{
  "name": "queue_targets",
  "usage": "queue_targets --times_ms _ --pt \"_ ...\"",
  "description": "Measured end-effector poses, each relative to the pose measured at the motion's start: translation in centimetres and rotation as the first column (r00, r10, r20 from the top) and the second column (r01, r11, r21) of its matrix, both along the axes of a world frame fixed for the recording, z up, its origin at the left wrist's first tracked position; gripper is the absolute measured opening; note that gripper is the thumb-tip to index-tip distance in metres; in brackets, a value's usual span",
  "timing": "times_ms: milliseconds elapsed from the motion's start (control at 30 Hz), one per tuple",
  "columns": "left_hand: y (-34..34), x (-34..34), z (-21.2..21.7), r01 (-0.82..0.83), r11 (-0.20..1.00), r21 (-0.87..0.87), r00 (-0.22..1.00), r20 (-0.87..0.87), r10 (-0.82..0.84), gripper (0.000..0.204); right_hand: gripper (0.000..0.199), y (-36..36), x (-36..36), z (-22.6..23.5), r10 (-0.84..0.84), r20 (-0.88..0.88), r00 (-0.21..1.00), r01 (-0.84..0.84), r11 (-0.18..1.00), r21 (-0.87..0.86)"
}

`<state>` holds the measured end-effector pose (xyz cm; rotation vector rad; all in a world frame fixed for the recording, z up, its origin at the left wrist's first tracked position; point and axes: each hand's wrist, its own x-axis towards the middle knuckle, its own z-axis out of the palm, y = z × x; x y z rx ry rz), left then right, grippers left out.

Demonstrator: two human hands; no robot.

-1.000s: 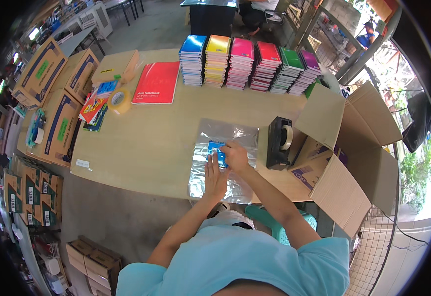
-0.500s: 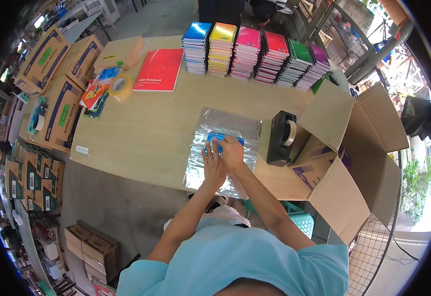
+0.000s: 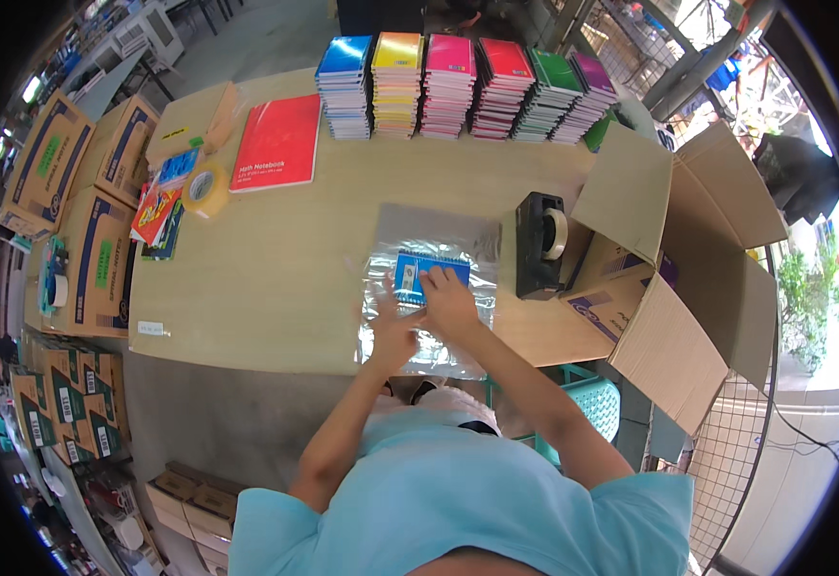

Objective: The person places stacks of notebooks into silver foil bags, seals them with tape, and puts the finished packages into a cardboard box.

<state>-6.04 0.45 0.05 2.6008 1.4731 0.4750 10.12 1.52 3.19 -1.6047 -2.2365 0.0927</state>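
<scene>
A small blue spiral notebook (image 3: 429, 272) lies flat on a clear plastic bag (image 3: 477, 235) near the table's front edge; I cannot tell whether the plastic also covers it. My right hand (image 3: 450, 302) rests on the notebook's lower right part, its bent fingertips pressing down. Just left of and below the notebook, my left hand (image 3: 393, 331) is over the plastic with fingers spread and somewhat blurred. Glare on the crinkled plastic hides its edges near that hand.
A black tape dispenser (image 3: 540, 245) stands right of the plastic, beside an open cardboard box (image 3: 664, 360). Stacks of coloured notebooks (image 3: 346, 91) line the far edge. A red notebook (image 3: 280, 144), a tape roll (image 3: 205, 189) and closed cartons (image 3: 103, 259) are leftward.
My left hand has slid off the notebook, down and left, spreading its fingers. My right hand stays on the notebook, now with bent fingers. More of the blue cover shows. The whole view has shifted slightly.
</scene>
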Motion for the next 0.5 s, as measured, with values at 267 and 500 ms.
queue_targets --times_ms 267,500 --pt "9.9 0.1 7.6 -0.440 0.714 -0.544 0.726 0.253 0.640 0.089 0.054 -1.9 -2.3 -1.1 -0.149 0.087 0.985 0.150 0.989 -0.003" --pt "7.2 -1.1 4.6 -0.564 0.826 0.019 0.761 0.399 0.511 0.079 0.055 -1.9 -2.1 -1.7 -0.164 0.054 0.985 0.162 0.986 0.037"
